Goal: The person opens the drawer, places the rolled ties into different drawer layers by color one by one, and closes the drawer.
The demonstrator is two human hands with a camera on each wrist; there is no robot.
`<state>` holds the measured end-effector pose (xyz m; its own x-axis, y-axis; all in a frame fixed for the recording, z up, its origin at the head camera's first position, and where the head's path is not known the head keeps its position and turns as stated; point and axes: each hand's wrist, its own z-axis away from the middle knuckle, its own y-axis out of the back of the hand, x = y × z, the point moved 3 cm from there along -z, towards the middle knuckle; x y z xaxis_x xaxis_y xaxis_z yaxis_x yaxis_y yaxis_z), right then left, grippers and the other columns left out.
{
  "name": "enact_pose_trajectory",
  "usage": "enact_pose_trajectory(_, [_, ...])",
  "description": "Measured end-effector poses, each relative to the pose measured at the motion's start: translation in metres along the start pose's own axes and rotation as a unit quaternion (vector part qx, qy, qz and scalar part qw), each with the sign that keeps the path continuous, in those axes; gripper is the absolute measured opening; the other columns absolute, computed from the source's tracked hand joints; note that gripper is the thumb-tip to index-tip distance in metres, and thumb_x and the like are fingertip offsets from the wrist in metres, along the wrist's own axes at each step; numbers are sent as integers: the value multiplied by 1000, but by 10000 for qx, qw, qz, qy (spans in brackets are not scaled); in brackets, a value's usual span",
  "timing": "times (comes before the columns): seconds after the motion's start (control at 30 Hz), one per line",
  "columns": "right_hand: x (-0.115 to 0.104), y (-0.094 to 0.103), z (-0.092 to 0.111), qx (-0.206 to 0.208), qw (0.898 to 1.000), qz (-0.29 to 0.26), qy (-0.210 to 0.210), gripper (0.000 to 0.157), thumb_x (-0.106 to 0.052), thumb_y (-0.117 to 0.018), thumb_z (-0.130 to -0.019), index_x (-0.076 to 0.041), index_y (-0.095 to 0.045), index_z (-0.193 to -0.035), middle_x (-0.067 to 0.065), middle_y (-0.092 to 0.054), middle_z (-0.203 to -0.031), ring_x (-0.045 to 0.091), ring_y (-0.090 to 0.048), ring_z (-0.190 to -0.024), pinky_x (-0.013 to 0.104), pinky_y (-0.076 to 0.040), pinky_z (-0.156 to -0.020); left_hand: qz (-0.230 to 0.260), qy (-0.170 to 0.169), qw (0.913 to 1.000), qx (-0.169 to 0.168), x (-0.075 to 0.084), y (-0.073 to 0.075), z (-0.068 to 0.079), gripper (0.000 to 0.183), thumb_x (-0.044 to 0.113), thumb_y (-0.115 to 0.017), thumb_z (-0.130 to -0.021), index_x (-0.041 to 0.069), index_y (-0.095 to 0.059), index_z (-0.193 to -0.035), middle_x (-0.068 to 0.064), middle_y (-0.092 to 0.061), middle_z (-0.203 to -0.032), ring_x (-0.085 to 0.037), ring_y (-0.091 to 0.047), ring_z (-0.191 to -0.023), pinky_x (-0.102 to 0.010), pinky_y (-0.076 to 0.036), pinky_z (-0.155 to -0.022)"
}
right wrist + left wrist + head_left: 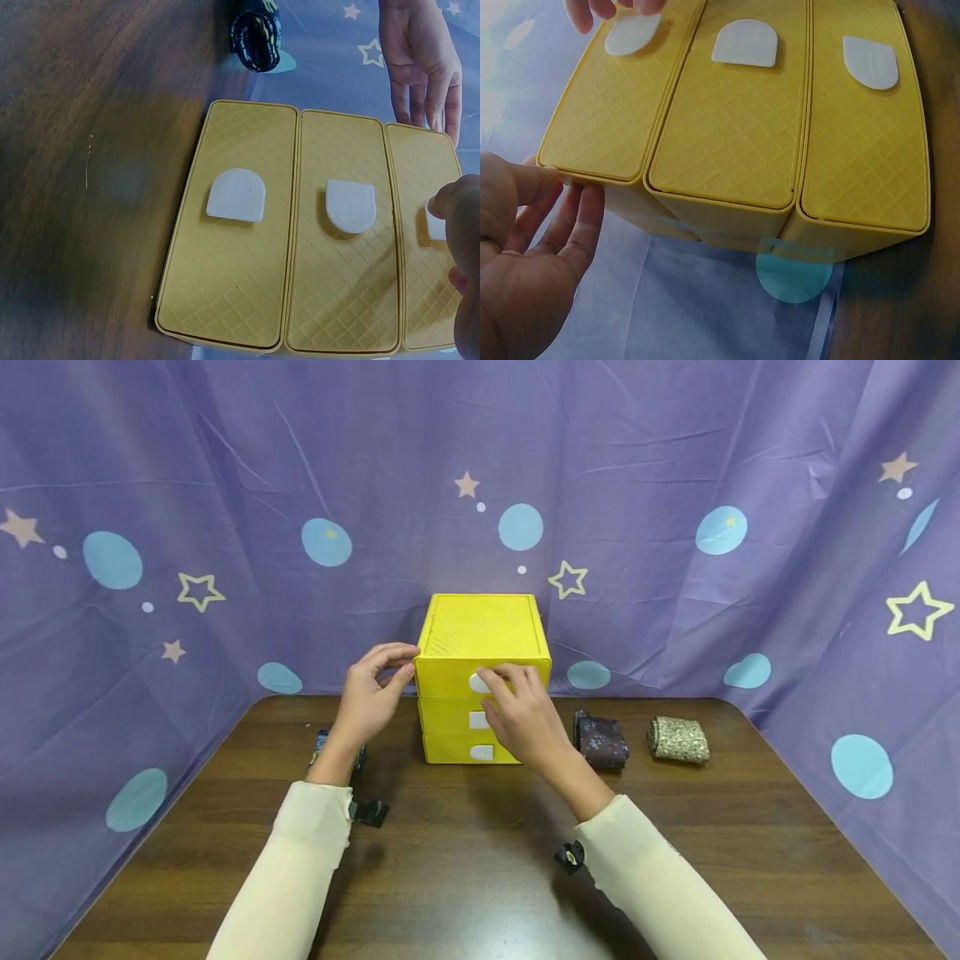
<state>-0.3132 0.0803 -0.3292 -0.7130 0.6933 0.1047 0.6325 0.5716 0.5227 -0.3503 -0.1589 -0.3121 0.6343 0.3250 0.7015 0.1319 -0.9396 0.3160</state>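
A yellow three-drawer unit (483, 627) with a white pull on each drawer stands at the back of the table. All three drawers sit flush in it. My left hand (372, 687) touches the unit's upper left edge, its fingers fairly straight against the side in the right wrist view. My right hand (525, 714) is at the top drawer, fingers bent around its white handle (477, 683). Fingertips cover part of this handle in the right wrist view. The middle drawer's handle (350, 206) and the bottom drawer's handle (236, 195) are untouched.
To the right of the unit lie a dark folded patterned cloth (602, 743) and a green-beige folded cloth (678, 740). A dark blue patterned roll (255, 37) lies left of the unit, partly behind my left wrist in the head view. A purple curtain (405, 485) hangs behind the wooden table (450, 860).
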Motion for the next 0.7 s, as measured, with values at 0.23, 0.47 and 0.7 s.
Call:
enact_pose_trajectory(0.23, [-2, -5, -4, -117, 9998, 159, 59, 46, -4, -79, -86, 0, -62, -129, 19, -60, -118, 34, -55, -96, 43, -48, -81, 88, -52, 9999, 26, 1, -1, -1, 26, -1, -62, -100, -3, -70, -125, -16, -63, -130, -29, -63, -112, -25, -57, -90])
enact_pose_trajectory(0.47, [-3, -12, -7, -94, 9995, 267, 116, 45, -3, -78, -86, 0, -63, -128, 19, -61, -118, 34, -55, -98, 43, -46, -82, 133, -120, 9998, 19, -3, -2, -1, 26, -1, -62, -100, -3, -70, -125, -17, -63, -132, -30, -63, -113, -26, -56, -91])
enact_pose_trajectory(0.7, [-3, -13, -9, -32, 9995, 293, 97, 41, -2, -76, -87, 0, -65, -127, 18, -61, -117, 35, -54, -99, 45, -48, -85, 332, -109, 9994, -6, -6, 0, -1, 25, 8, -66, -100, 5, -73, -124, -8, -65, -130, -15, -63, -112, -24, -56, -92])
